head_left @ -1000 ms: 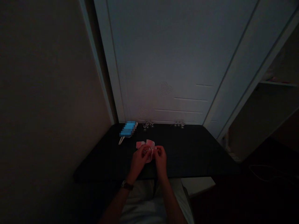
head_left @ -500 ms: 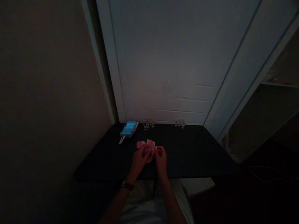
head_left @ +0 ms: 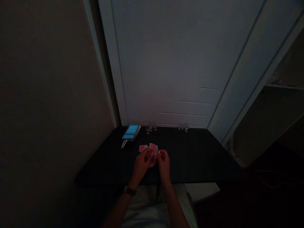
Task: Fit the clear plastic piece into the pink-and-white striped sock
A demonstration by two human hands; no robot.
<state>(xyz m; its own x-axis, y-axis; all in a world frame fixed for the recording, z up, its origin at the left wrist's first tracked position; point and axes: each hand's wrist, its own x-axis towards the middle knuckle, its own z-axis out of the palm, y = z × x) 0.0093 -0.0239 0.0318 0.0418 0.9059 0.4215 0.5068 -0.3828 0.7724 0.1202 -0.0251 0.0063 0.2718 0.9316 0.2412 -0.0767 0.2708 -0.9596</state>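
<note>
Both hands meet over the near middle of a dark table. Between them is a soft pink-and-white piece (head_left: pixel 153 147), with flaps spread like a bow; the dim light hides whether it is cloth or paper. My left hand (head_left: pixel 141 161), with a dark watch on the wrist, pinches its left side with bent fingers. My right hand (head_left: pixel 163 158) is closed on its right edge, thumb and forefinger together. A small whitish spot shows at the right fingertips, too small to name. The fingers cover much of the piece's middle.
On the dark table (head_left: pixel 197 158), a phone-like device with a blurred blue screen (head_left: pixel 131 131) and a pale strap (head_left: pixel 123 144) lies at the back left. Small clear glass-like pieces (head_left: pixel 151 128) and more clear pieces (head_left: pixel 183 127) stand along the back edge, before a white panel (head_left: pixel 166 63).
The view has shifted very slightly. Both hands stay on the pink-and-white piece in nearly the same place, with only small finger movement.
</note>
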